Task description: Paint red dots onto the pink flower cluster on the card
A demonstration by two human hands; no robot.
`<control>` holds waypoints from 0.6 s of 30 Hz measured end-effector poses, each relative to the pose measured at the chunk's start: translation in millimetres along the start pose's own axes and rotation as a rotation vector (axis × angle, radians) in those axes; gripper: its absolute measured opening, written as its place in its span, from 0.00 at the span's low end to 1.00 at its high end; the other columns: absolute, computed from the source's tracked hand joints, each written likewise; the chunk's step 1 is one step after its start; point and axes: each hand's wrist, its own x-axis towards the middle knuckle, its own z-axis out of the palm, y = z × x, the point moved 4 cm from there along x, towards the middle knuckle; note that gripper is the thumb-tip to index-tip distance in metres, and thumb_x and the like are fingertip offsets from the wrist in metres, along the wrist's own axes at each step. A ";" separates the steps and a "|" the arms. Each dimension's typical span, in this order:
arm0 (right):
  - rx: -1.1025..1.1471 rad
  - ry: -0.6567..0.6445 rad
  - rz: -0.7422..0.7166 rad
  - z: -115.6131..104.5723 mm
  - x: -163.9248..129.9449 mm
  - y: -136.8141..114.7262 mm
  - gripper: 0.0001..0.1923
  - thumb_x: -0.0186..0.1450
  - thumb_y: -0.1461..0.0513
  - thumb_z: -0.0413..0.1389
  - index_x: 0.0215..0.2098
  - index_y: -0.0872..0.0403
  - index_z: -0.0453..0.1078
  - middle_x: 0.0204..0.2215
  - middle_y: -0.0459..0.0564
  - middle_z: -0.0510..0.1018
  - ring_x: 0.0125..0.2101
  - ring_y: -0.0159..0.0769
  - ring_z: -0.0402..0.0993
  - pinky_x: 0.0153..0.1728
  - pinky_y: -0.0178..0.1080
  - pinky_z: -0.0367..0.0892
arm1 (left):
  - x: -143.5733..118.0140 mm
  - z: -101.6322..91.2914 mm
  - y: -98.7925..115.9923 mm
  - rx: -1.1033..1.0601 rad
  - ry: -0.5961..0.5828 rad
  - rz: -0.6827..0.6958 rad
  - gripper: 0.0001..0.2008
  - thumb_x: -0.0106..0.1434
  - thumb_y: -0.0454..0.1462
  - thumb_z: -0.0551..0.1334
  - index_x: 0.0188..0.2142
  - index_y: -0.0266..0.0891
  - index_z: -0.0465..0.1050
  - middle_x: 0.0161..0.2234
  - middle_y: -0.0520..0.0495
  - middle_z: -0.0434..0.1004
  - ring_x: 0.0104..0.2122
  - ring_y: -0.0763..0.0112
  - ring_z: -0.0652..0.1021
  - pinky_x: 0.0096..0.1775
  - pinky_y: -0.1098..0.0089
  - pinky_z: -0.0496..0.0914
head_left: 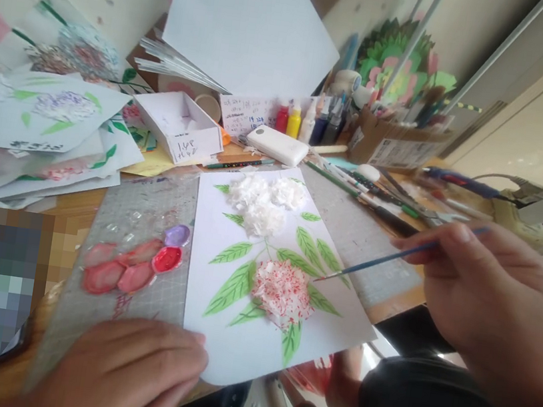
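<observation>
The right hand is pinching a thin blue paintbrush between thumb and curled fingers, and the bristle tip is reaching out beyond the fingertips to the right edge of the red-speckled paper flower; whether it is actually touching is too fine to tell. That flower is sitting on a white sheet with green painted leaves, and an unpainted white paper flower is lying farther from the fingers. The left hand is resting flat, fingers loosely spread and gripping nothing, with its fingertips pressing on the sheet's near corner. Just beyond those fingers, dabs of red and pink paint (plus one purple dab) are lying on the grey cutting mat.
</observation>
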 end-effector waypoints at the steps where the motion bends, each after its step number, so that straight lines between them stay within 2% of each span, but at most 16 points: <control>1: 0.026 -0.002 -0.002 1.4 -2.0 -0.5 0.18 0.57 0.47 0.73 0.24 0.51 0.80 0.23 0.52 0.82 0.25 0.34 0.77 0.27 0.36 0.69 | 1.0 0.2 4.0 -0.014 0.032 0.008 0.13 0.77 0.35 0.56 0.43 0.49 0.80 0.40 0.64 0.86 0.42 0.89 0.83 0.58 0.89 0.65; 5: 0.093 -0.032 -0.035 9.6 -13.0 -6.1 0.15 0.59 0.48 0.72 0.26 0.49 0.80 0.26 0.53 0.84 0.29 0.38 0.81 0.30 0.37 0.74 | -3.1 3.7 20.4 -0.047 0.099 0.066 0.13 0.75 0.31 0.57 0.43 0.44 0.81 0.40 0.59 0.86 0.47 0.82 0.82 0.63 0.82 0.64; 9: 0.086 -0.085 -0.124 17.7 -26.4 -19.9 0.15 0.60 0.47 0.70 0.26 0.47 0.79 0.25 0.49 0.83 0.26 0.35 0.81 0.31 0.36 0.77 | -9.7 8.6 35.2 -0.052 0.162 0.235 0.16 0.76 0.31 0.55 0.39 0.41 0.81 0.40 0.56 0.86 0.47 0.75 0.83 0.65 0.75 0.67; 11: 0.034 -0.137 -0.173 23.0 -35.0 -28.8 0.12 0.62 0.49 0.69 0.28 0.45 0.81 0.25 0.48 0.84 0.26 0.35 0.82 0.29 0.34 0.78 | -8.3 8.9 36.1 -0.045 0.192 0.238 0.17 0.77 0.31 0.54 0.38 0.40 0.81 0.39 0.55 0.87 0.46 0.75 0.83 0.66 0.75 0.66; 12: -0.004 -0.173 -0.198 26.9 -39.6 -33.2 0.08 0.64 0.51 0.68 0.30 0.45 0.82 0.27 0.48 0.85 0.26 0.36 0.83 0.28 0.33 0.78 | -7.5 8.7 39.9 -0.047 0.184 0.337 0.17 0.76 0.31 0.53 0.38 0.40 0.81 0.38 0.55 0.86 0.43 0.73 0.84 0.65 0.75 0.67; 14: -0.078 -0.257 -0.253 38.3 -48.6 -41.3 0.03 0.64 0.56 0.67 0.34 0.43 0.84 0.30 0.48 0.86 0.28 0.37 0.84 0.28 0.32 0.78 | -3.6 5.0 40.5 -0.028 0.203 0.355 0.18 0.76 0.32 0.51 0.37 0.39 0.80 0.36 0.54 0.85 0.38 0.71 0.84 0.54 0.71 0.75; 15: -0.102 -0.302 -0.284 45.9 -52.9 -45.0 0.02 0.64 0.57 0.67 0.35 0.43 0.85 0.31 0.47 0.87 0.28 0.36 0.84 0.28 0.31 0.79 | -1.2 5.7 39.8 -0.014 0.131 0.336 0.15 0.74 0.31 0.53 0.38 0.38 0.79 0.38 0.52 0.85 0.39 0.69 0.85 0.50 0.68 0.78; 18: -0.135 -0.447 -0.444 74.3 -65.1 -54.8 0.05 0.65 0.60 0.65 0.37 0.42 0.84 0.32 0.44 0.87 0.31 0.33 0.85 0.32 0.28 0.79 | -0.8 4.9 41.4 0.013 0.064 0.386 0.18 0.76 0.33 0.50 0.34 0.37 0.77 0.36 0.50 0.84 0.40 0.67 0.84 0.45 0.66 0.80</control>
